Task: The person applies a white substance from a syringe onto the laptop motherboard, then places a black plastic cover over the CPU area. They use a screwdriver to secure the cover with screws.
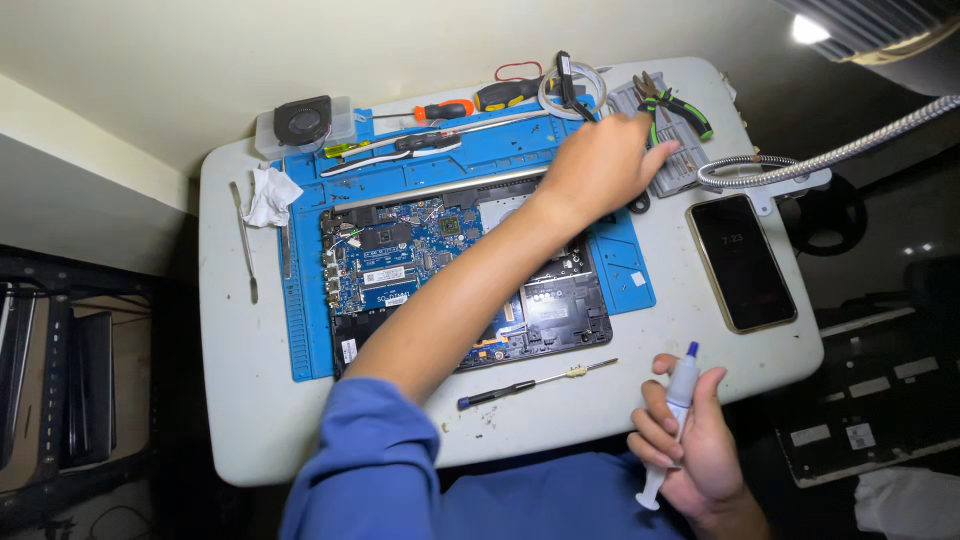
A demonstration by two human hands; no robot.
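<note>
The white bench [230, 400] carries a blue repair mat [300, 330], a phone [741, 262], a crumpled tissue [268, 194], a metal spudger [245, 240], a thin screwdriver [535, 382] and a lamp base [770, 190].

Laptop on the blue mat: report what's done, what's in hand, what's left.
Done: the laptop lies open, circuit board bare, and a fan sits apart in a tray. In hand: the right hand grips a capped syringe; the left hand reaches toward the pliers. Left: the fan is still out, the laptop still uncovered.
</note>
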